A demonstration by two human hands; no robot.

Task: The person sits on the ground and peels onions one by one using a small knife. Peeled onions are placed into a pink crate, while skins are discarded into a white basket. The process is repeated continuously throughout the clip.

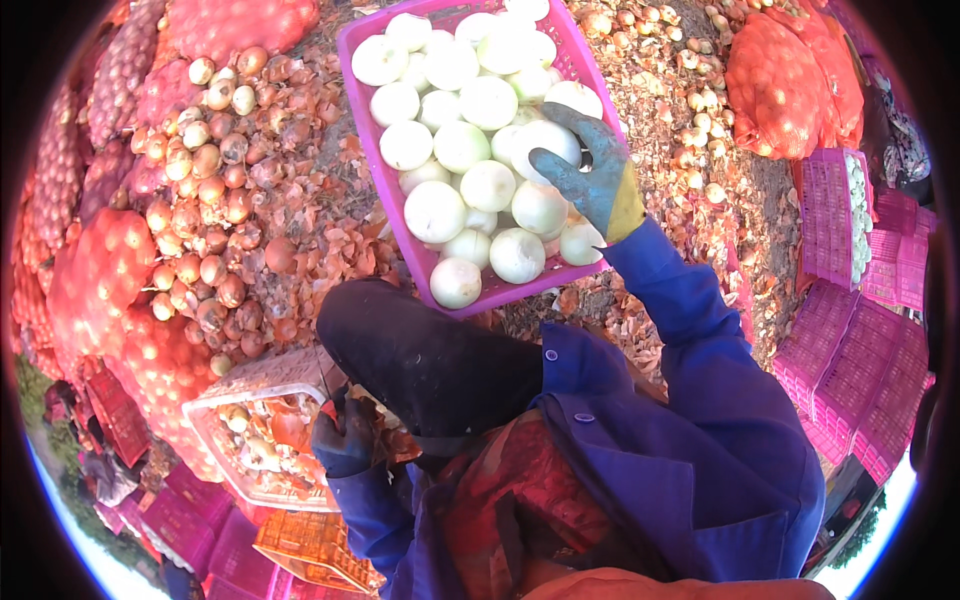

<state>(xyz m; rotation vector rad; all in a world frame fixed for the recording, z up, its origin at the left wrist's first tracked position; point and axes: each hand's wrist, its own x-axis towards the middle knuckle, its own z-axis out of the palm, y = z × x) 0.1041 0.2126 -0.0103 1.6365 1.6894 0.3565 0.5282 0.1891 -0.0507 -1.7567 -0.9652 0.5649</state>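
My right hand (589, 169), in a blue and yellow work glove, curls its thumb and fingers around a peeled white onion (546, 148) over the right side of a magenta plastic crate (397, 225). Many peeled onions fill the crate. My left hand (346, 439), in a dark glove, is low beside my dark-trousered knee, at the edge of a pale crate (259, 391) of onion skins and scraps. A thin dark object, perhaps a blade, rises by its fingers; its grip is hard to make out.
Unpeeled onions (214, 184) and loose skins cover the ground at left. Red mesh sacks (101, 277) of onions stand beyond them. Another red sack (780, 82) and stacked magenta crates (840, 360) are at right. An orange crate (315, 547) lies at lower left.
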